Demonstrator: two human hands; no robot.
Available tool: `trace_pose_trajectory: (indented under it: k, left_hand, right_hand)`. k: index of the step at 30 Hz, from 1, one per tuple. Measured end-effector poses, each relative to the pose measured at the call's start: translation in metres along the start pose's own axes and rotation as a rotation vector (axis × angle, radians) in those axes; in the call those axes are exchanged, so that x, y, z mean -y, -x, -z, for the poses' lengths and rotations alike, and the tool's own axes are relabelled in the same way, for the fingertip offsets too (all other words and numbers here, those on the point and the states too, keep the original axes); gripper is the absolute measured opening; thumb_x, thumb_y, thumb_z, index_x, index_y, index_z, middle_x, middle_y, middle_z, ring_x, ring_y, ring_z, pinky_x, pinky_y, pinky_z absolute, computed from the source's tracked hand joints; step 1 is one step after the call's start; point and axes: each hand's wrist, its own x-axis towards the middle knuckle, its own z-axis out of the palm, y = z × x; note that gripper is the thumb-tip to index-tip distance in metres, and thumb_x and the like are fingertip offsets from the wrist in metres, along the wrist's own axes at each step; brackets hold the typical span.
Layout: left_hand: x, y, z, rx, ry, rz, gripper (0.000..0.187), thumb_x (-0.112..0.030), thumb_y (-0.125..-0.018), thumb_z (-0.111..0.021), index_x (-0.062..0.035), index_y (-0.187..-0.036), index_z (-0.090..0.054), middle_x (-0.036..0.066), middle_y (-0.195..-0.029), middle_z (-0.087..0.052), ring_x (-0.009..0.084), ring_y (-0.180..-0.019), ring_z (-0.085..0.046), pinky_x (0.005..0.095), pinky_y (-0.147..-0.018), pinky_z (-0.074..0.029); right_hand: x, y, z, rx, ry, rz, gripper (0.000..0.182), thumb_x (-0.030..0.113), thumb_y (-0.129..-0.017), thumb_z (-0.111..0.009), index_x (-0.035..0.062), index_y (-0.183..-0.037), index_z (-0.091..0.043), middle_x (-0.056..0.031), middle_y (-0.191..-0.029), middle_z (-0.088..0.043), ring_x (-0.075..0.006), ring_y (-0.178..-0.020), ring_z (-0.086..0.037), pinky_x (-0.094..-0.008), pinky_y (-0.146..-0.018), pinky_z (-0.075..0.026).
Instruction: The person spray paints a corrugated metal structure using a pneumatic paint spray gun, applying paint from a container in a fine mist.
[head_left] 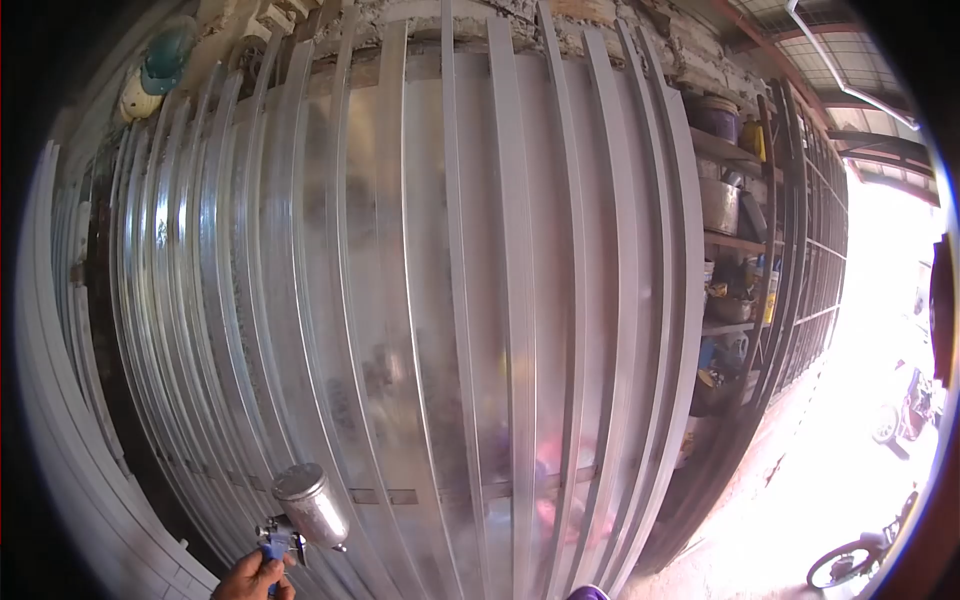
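Note:
My left hand (248, 579), at the lower left of the head view, is closed around the blue handle of a spray gun (290, 538). On the gun sits a shiny metal paint cup (313, 505), tilted to the right. Long metal bars (515, 290) stand side by side just beyond the gun, with a smooth sheet (430, 250) behind them. Toward the left the bars (160, 230) are bright and shiny; those on the right look matt grey. My right hand does not show.
Shelves (735, 243) with pots and containers stand at the right, beside a metal grille (815, 230). Part of a motorcycle wheel (845, 566) shows at the lower right in bright light. Pale lengths (75, 430) run along the left edge. A small purple thing (590, 593) touches the bottom edge.

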Motion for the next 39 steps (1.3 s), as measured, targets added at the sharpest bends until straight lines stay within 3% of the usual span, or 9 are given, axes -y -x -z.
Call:
trace_pose_trajectory:
  k: [6,9,14,18,20,23,33,35,39]
  left_hand:
    - [0.0,0.011,0.026,0.02,-0.04,-0.018,0.03,-0.038,-0.106,-0.049,-0.0092,-0.108,-0.057,0.005,-0.064,-0.064,0.0104,-0.041,-0.054,0.0222,-0.036,-0.039]
    - [0.022,0.001,0.057,0.024,-0.126,0.038,0.042,-0.041,-0.105,-0.049,-0.003,-0.122,-0.051,0.015,-0.069,-0.064,0.0213,-0.055,-0.065,0.029,-0.046,-0.049]
    - [0.008,0.024,0.08,-0.029,-0.143,0.019,0.046,-0.043,-0.103,-0.051,-0.0014,-0.122,-0.049,0.017,-0.068,-0.064,0.0257,-0.055,-0.067,0.0325,-0.043,-0.05]
    - [-0.015,0.03,0.083,-0.04,-0.209,-0.033,0.037,-0.035,-0.108,-0.041,-0.0009,-0.121,-0.049,0.014,-0.067,-0.065,0.0221,-0.055,-0.066,0.0309,-0.044,-0.047]
    - [-0.019,0.039,0.072,-0.08,-0.239,-0.11,0.036,-0.034,-0.108,-0.043,-0.0014,-0.121,-0.051,0.01,-0.07,-0.063,0.0187,-0.055,-0.063,0.0291,-0.046,-0.045]
    - [-0.026,0.036,0.073,-0.072,-0.252,-0.055,0.036,-0.035,-0.109,-0.042,-0.0027,-0.123,-0.051,0.007,-0.069,-0.063,0.0149,-0.056,-0.065,0.0237,-0.043,-0.048]
    - [-0.015,0.032,0.087,-0.043,-0.257,-0.122,0.042,-0.039,-0.108,-0.043,-0.0022,-0.125,-0.052,0.006,-0.067,-0.063,0.0132,-0.054,-0.064,0.0235,-0.041,-0.046]
    - [-0.009,0.037,0.085,-0.109,-0.169,-0.098,0.037,-0.038,-0.107,-0.046,-0.0052,-0.122,-0.055,0.005,-0.066,-0.062,0.0118,-0.05,-0.059,0.0238,-0.04,-0.041]
    - [-0.006,0.045,0.079,-0.331,-0.287,-0.084,0.039,-0.04,-0.106,-0.047,-0.0054,-0.123,-0.055,0.004,-0.061,-0.055,0.0108,-0.045,-0.053,0.0223,-0.038,-0.038]
  right_hand:
    - [0.018,0.019,-0.023,-0.034,0.009,-0.051,0.045,0.037,-0.081,-0.073,0.004,-0.112,-0.066,-0.0182,-0.099,-0.072,-0.0334,-0.089,-0.069,-0.0442,-0.078,-0.054]
    - [0.018,0.031,-0.033,-0.042,0.007,-0.062,0.046,0.036,-0.081,-0.073,0.0038,-0.113,-0.065,-0.018,-0.099,-0.072,-0.0331,-0.089,-0.069,-0.044,-0.078,-0.054]
    - [0.003,0.054,-0.047,-0.043,-0.001,-0.063,0.048,0.035,-0.081,-0.073,0.0034,-0.115,-0.064,-0.0177,-0.099,-0.072,-0.0326,-0.088,-0.069,-0.0437,-0.077,-0.054]
    - [-0.032,0.081,-0.077,-0.02,-0.008,-0.075,0.049,0.035,-0.081,-0.073,0.0031,-0.117,-0.064,-0.0174,-0.098,-0.072,-0.0322,-0.087,-0.069,-0.0434,-0.077,-0.054]
    - [-0.051,0.1,-0.097,0.018,-0.006,-0.086,0.05,0.035,-0.081,-0.074,0.0029,-0.118,-0.063,-0.0173,-0.098,-0.072,-0.032,-0.087,-0.069,-0.0433,-0.077,-0.054]
    - [-0.059,0.116,-0.101,0.035,0.008,-0.136,0.051,0.034,-0.081,-0.074,0.0027,-0.119,-0.063,-0.0171,-0.098,-0.072,-0.0317,-0.087,-0.069,-0.0431,-0.076,-0.054]
    - [-0.109,0.185,-0.132,0.116,0.045,-0.326,0.054,0.033,-0.08,-0.074,0.0019,-0.123,-0.061,-0.0164,-0.098,-0.072,-0.0307,-0.085,-0.069,-0.0425,-0.075,-0.054]
    - [-0.135,0.225,-0.152,0.147,0.037,-0.341,0.055,0.033,-0.08,-0.074,0.0018,-0.124,-0.061,-0.0163,-0.098,-0.072,-0.0305,-0.085,-0.069,-0.0423,-0.075,-0.054]
    - [-0.164,0.314,-0.204,0.237,0.015,-0.342,0.057,0.032,-0.08,-0.074,0.0015,-0.125,-0.06,-0.016,-0.098,-0.072,-0.0301,-0.084,-0.069,-0.0421,-0.075,-0.054]
